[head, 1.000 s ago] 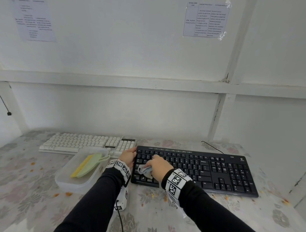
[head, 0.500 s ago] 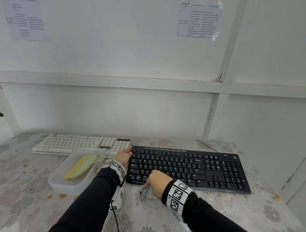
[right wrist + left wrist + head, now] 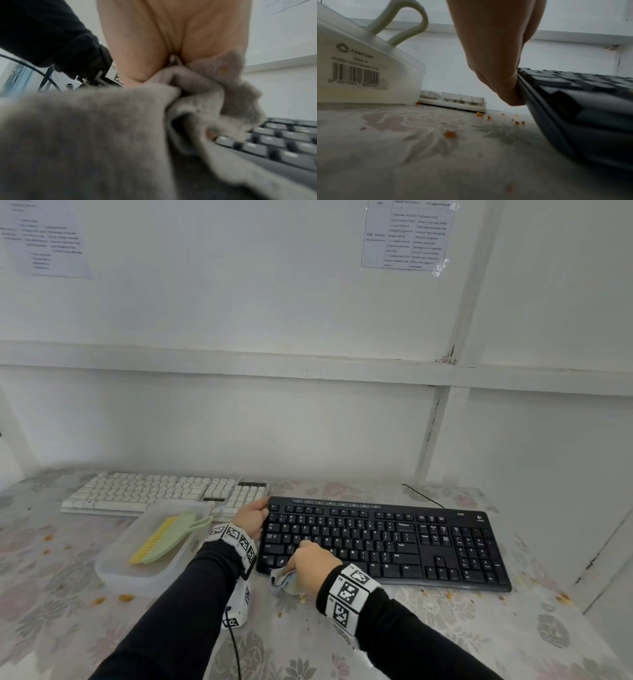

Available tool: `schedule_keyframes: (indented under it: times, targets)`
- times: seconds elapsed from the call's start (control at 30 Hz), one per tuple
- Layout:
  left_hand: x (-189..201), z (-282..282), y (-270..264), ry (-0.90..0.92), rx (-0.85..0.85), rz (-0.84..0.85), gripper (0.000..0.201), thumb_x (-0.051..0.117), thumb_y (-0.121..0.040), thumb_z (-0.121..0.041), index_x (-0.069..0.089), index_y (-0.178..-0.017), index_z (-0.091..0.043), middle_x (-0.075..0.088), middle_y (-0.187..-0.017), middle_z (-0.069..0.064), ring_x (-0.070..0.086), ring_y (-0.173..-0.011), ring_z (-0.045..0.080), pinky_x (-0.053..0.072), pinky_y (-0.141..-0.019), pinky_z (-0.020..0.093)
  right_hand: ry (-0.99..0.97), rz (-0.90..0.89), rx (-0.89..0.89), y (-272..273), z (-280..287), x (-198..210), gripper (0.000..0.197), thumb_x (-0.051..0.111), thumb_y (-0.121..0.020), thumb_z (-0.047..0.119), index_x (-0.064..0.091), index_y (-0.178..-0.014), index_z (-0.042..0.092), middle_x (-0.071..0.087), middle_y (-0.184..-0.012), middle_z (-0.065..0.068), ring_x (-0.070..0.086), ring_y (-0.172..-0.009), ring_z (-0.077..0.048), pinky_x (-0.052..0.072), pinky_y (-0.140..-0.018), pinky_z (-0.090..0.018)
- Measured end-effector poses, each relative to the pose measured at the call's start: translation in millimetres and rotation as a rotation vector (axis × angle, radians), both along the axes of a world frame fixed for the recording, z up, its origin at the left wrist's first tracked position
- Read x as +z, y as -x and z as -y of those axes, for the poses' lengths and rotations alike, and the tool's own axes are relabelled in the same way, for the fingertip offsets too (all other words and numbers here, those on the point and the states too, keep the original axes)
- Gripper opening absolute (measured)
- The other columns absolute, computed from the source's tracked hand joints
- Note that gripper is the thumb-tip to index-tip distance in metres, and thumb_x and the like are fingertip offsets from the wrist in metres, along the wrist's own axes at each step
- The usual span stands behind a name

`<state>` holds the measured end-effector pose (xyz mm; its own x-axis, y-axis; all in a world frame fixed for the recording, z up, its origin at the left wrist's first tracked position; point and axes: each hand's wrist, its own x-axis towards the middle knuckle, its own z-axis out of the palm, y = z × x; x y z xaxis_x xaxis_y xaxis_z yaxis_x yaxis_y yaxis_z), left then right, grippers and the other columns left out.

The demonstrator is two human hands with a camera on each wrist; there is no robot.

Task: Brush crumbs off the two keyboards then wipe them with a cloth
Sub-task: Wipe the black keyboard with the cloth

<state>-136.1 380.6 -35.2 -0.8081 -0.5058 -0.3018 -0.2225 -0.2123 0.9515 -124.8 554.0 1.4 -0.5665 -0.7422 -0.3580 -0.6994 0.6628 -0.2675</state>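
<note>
My right hand (image 3: 310, 561) bunching soft grey cloth (image 3: 284, 583) on flat black keyboard (image 3: 394, 542), left hand (image 3: 251, 517) gripping its edge.

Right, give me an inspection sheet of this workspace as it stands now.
Surface: floral-covered table strewn with orange crumbs.
Job's things: black keyboard in front; white keyboard behind; grey cloth; green brush lying in a plastic tub.
Clutter: nothing seen.
Hands: left hand holds the black keyboard's left edge; right hand grips the cloth on its near-left keys.
Cables: keyboard cable; wrist-rig cable.
Surroundings: white wall, printed sheets.
</note>
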Motion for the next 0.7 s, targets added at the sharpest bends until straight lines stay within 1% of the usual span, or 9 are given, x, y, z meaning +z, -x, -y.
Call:
schedule_keyframes:
  times: [0.07,0.1,0.2,0.27,0.37,0.47,0.53,0.6,0.7]
  targets:
    - [0.6,-0.7,0.3,0.005,0.008,-0.003,0.046,0.023,-0.095,0.01,0.052,-0.127,-0.004,0.064,-0.098,0.012,0.06,-0.083,0.018,0.056,-0.058,0.026,-0.007,0.014,-0.034,5.8,-10.3,0.3,0.035,0.056,-0.09,0.016,0.06,-0.124,0.021,0.036,-0.108,-0.004,0.049,-0.115,-0.033,0.045,-0.097,-0.041]
    - [0.1,0.0,0.6,0.005,0.009,-0.007,0.046,0.023,-0.095,0.01,0.051,-0.128,-0.004,0.064,-0.101,0.013,0.06,-0.085,0.019,0.056,-0.06,0.027,-0.019,0.027,-0.056,8.5,-16.5,0.2,0.034,0.057,-0.089,0.015,0.061,-0.123,0.02,0.038,-0.111,-0.005,0.048,-0.116,-0.033,0.045,-0.099,-0.041]
    - [-2.6,1.2,2.8,0.003,0.009,-0.016,0.047,0.022,-0.096,0.01,0.05,-0.131,-0.003,0.06,-0.113,0.018,0.06,-0.09,0.022,0.052,-0.07,0.032,-0.039,0.062,-0.136,17.9,-33.6,3.0,0.016,0.061,-0.089,0.018,0.066,-0.104,0.02,0.042,-0.128,-0.009,0.048,-0.119,-0.032,0.044,-0.1,-0.037]
    - [-2.1,0.3,2.9,0.003,0.017,-0.016,0.047,0.022,-0.096,0.01,0.05,-0.13,-0.004,0.059,-0.114,0.017,0.059,-0.089,0.021,0.05,-0.071,0.031,-0.033,0.047,-0.153,26.2,-46.3,-0.5,0.028,0.058,-0.09,0.014,0.064,-0.117,0.018,0.042,-0.133,-0.01,0.05,-0.117,-0.031,0.044,-0.099,-0.035]
    - [-1.4,0.8,2.6,0.006,0.02,-0.012,0.046,0.022,-0.096,0.009,0.05,-0.13,-0.006,0.06,-0.114,0.016,0.06,-0.088,0.019,0.05,-0.07,0.031,-0.032,0.019,-0.156,35.2,-67.5,-0.9,0.038,0.057,-0.088,0.004,0.064,-0.121,0.021,0.044,-0.135,-0.009,0.054,-0.108,-0.027,0.046,-0.098,-0.032]
    - [-1.0,1.3,2.0,0.0,0.029,-0.01,0.047,0.023,-0.096,0.008,0.049,-0.132,-0.007,0.06,-0.116,0.016,0.059,-0.096,0.024,0.051,-0.071,0.032,-0.061,0.016,-0.196,43.8,-83.1,0.7,0.041,0.053,-0.086,-0.002,0.064,-0.12,0.02,0.049,-0.136,-0.009,0.053,-0.119,-0.026,0.047,-0.098,-0.031]
    - [-0.7,1.2,2.0,-0.013,0.042,-0.017,0.048,0.023,-0.096,0.01,0.048,-0.133,-0.006,0.06,-0.116,0.016,0.057,-0.102,0.026,0.051,-0.075,0.033,-0.099,0.002,-0.221,47.9,-88.7,1.0,0.041,0.052,-0.087,0.001,0.064,-0.12,0.022,0.046,-0.139,-0.009,0.05,-0.122,-0.027,0.045,-0.1,-0.032]
    - [-0.4,1.4,1.8,-0.011,0.04,-0.02,0.048,0.023,-0.095,0.011,0.048,-0.133,-0.006,0.059,-0.12,0.018,0.057,-0.105,0.027,0.05,-0.083,0.036,-0.078,-0.006,-0.233,48.4,-89.1,2.9,0.041,0.05,-0.088,0.002,0.063,-0.121,0.022,0.047,-0.136,-0.008,0.053,-0.118,-0.028,0.048,-0.097,-0.034]
    - [-1.4,3.0,2.0,-0.009,0.033,-0.015,0.049,0.023,-0.095,0.011,0.049,-0.133,-0.005,0.059,-0.124,0.019,0.057,-0.107,0.028,0.048,-0.089,0.038,0.095,0.007,-0.214,41.0,-76.0,18.1,0.034,0.048,-0.089,0.005,0.062,-0.117,0.017,0.047,-0.126,-0.009,0.058,-0.102,-0.026,0.05,-0.091,-0.034]
